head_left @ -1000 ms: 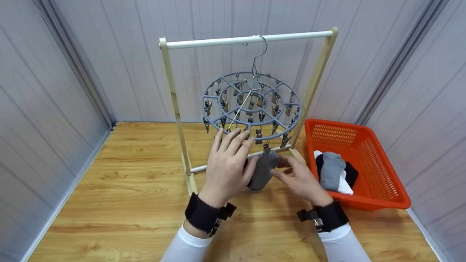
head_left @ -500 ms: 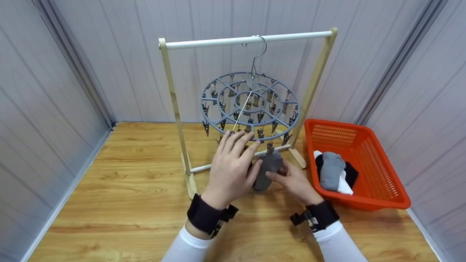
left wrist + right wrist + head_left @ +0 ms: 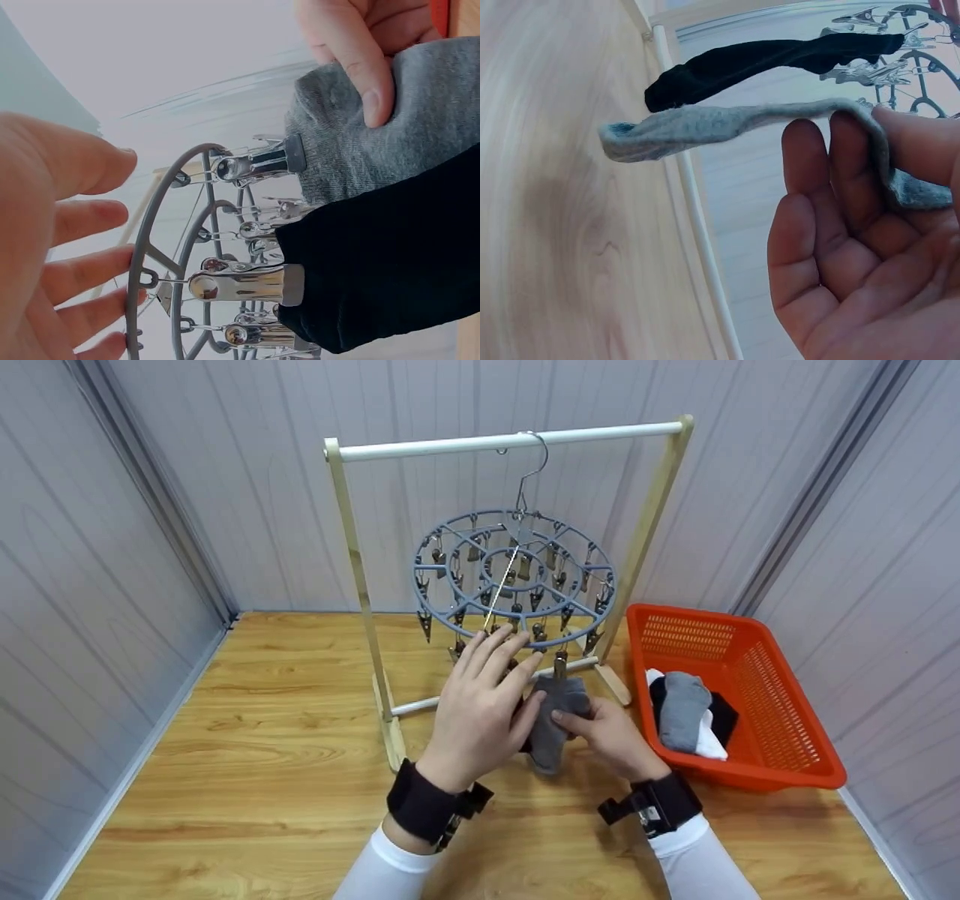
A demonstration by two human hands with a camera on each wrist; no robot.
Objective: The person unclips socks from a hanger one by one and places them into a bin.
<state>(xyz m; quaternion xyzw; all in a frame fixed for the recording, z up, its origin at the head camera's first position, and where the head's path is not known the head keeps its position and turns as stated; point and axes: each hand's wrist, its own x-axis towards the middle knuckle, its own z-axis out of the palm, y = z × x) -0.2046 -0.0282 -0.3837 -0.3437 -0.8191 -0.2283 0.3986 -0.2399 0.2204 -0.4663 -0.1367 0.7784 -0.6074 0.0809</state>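
Note:
A grey sock [image 3: 549, 739] hangs by its cuff from a metal clip [image 3: 262, 161] on the round grey clip hanger [image 3: 136, 271]. My right hand [image 3: 621, 737] pinches the sock just below the cuff, thumb on one face and fingers behind, as the right wrist view shows. Beside it a black sock [image 3: 390, 259] hangs from another clip; in the head view my left hand mostly hides it. My left hand [image 3: 484, 706] is spread at the hanger's near rim, its fingers extended and some fingertips at the ring. Nothing is gripped in it.
The hanger hooks over the white top bar [image 3: 442, 447] of a wooden stand [image 3: 352, 570]. To the right, an orange-red basket [image 3: 799, 682] holds a grey sock [image 3: 684, 712] and some black and white ones. Panelled walls enclose the wood-look surface [image 3: 262, 750].
My right hand has moved left and now pinches the grey sock, which has turned and spread out more. The hanger has rotated slightly. My left hand has shifted a little right.

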